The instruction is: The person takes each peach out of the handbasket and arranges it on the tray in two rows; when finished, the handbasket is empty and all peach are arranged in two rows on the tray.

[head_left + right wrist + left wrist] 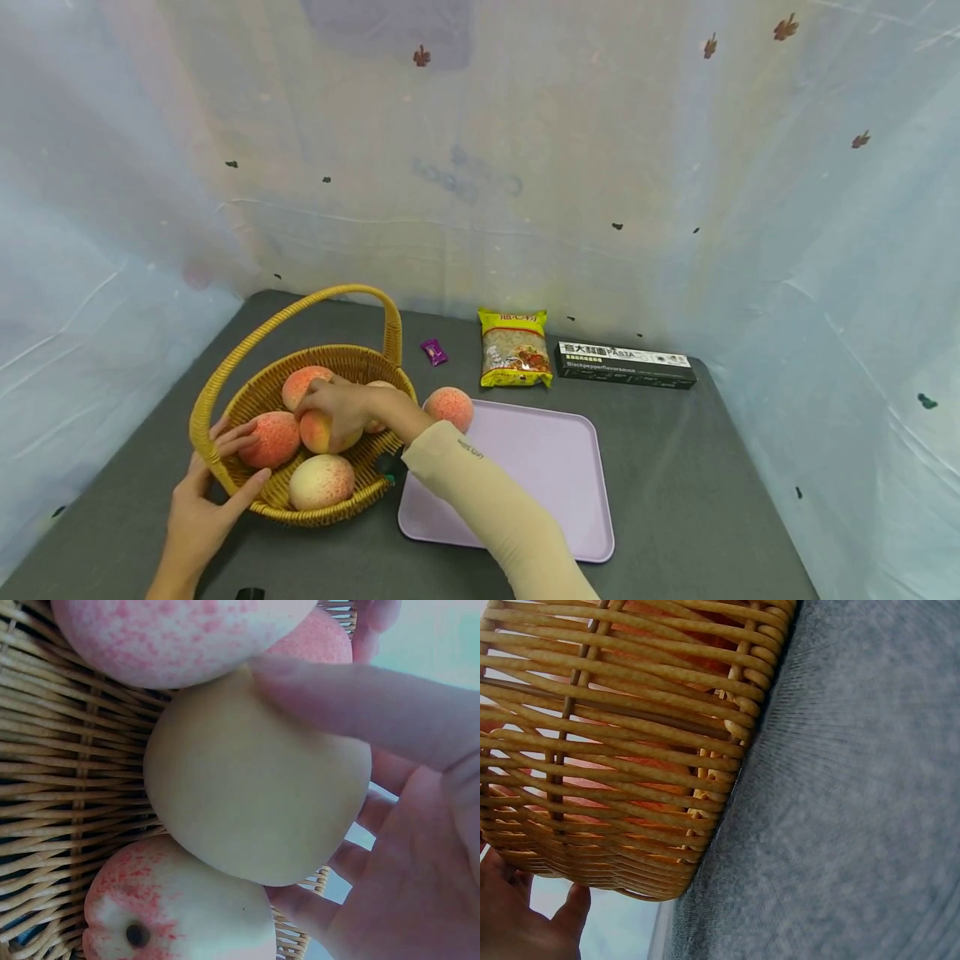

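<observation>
Sleeve (487,500): over tray (558,479); avoid dragging.
Right hand (340,406): curled round yellow peach (316,432); squeeze gently, evenly.
Left hand (201,506): spread wide at basket (300,517) rim; press lightly, steady.

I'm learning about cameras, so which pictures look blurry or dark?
Head view: softly lit, mostly clear; left wrist view: the left hand looks dark, the table grainy and blurry; right wrist view: the held peach seems a bit soft, the speckled lower peach clearer.
</observation>
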A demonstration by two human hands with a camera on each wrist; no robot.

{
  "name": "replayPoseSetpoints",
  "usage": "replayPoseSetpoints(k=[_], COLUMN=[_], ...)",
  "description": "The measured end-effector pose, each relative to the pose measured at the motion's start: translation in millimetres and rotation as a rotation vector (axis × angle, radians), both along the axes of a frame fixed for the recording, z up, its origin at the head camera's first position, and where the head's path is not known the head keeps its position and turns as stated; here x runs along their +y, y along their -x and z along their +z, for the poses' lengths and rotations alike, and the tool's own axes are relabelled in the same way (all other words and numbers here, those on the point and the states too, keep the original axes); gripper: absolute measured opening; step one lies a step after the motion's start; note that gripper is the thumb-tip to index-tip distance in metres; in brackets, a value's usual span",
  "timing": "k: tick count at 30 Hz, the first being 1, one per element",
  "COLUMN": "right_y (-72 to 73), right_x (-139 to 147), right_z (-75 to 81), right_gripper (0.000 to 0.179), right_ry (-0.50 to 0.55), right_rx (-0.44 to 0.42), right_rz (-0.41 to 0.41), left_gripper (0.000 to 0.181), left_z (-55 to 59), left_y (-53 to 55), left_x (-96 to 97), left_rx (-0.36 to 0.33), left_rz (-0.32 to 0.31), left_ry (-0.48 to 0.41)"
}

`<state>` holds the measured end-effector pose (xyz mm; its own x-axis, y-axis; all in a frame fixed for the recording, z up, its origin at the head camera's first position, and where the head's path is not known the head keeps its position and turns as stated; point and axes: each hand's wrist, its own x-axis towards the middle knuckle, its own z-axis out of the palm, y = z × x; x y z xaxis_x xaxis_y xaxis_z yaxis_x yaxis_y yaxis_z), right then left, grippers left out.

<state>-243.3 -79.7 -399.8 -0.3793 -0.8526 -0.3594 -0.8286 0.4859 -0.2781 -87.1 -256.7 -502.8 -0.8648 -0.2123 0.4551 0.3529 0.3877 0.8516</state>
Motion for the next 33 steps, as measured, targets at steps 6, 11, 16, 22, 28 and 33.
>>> replayPoseSetpoints(k=[6,11,16,22,28,33], right_y=[-1.5,-1.4,-1.2,-1.4,-0.4,4.7], right_x=[0.3,0.5,1.6,2.8,7.1,16.7], right_z=[2.1,1.8,-0.3,-0.8,0.6,4.2], right_gripper=[0.068,0.068,0.067,0.068,0.068,0.07], right_ry=[-0.03,-0.025,-0.004,0.013,0.049,0.134], right_rx=[0.008,0.025,0.05,0.057,0.034,-0.014], right_rz=[-0.018,-0.001,0.036,0.042,0.014,0.026], left_gripper=[0.052,0.053,0.053,0.053,0.051,0.052], left_z=[-1.0,-2.9,-5.8,-3.7,-0.1,1.5], left_y=[1.2,2.4,2.4,2.0,1.2,0.6], left_x=[0.3,-1.1,-3.3,-2.3,0.6,0.8], left_rx=[-0.002,-0.023,-0.033,-0.038,-0.034,-0.063], left_rz=[0.002,0.013,0.016,0.02,0.019,0.042], left_ry=[-0.01,-0.005,-0.001,0.006,0.012,0.022])
